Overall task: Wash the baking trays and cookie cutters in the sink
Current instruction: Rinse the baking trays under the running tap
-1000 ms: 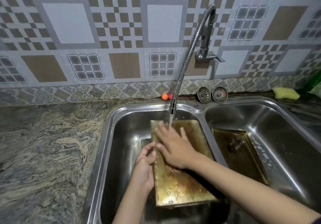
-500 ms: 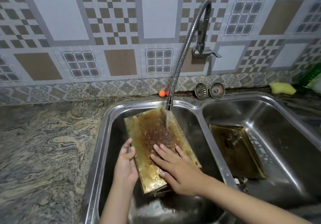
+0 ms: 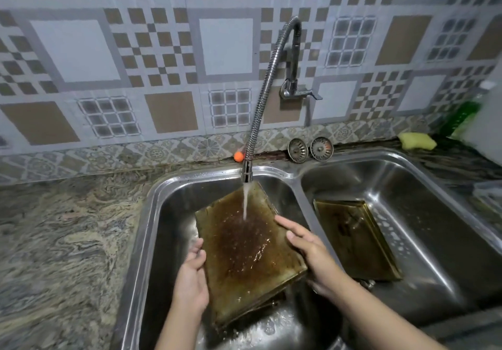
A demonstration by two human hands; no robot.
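A stained brown baking tray lies tilted in the left sink basin, its flat underside up, with water from the flexible tap running onto it. My left hand grips the tray's left edge. My right hand holds its right edge, fingers lying along the rim. A second golden tray leans in the right basin. No cookie cutters show clearly.
Two round sink strainers stand on the ledge behind the divider. A small orange ball sits behind the tap hose. A yellow sponge and a green bottle are at the back right. Marbled stone counter spreads left.
My right hand slid off the tray's face to its right edge. The tray turned and rose under the water stream, and my left hand shifted along the left edge.
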